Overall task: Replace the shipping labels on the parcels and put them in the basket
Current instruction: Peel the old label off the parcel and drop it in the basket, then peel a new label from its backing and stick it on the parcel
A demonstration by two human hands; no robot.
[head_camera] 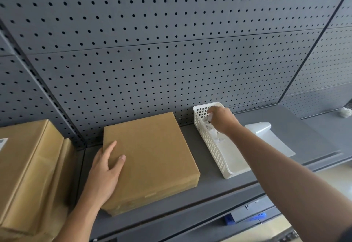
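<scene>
The scene is evenly and softly lit, without harsh glare. Faint shadows are cast under the cardboard box [150,158] and beside the white basket [213,146]. Strong wide-angle distortion is seen: the pegboard [152,41] panel lines are bent and tilted toward the edges. The right forearm and the lower right corner are rendered soft and slightly blurred.

The place looked like a stockroom or the back of a shop. A dark grey pegboard wall [171,41] with slotted uprights [43,87] rose behind a grey metal shelf [297,127], and brown cardboard parcels [150,158] lay on that shelf beside a white plastic basket [211,146].
</scene>
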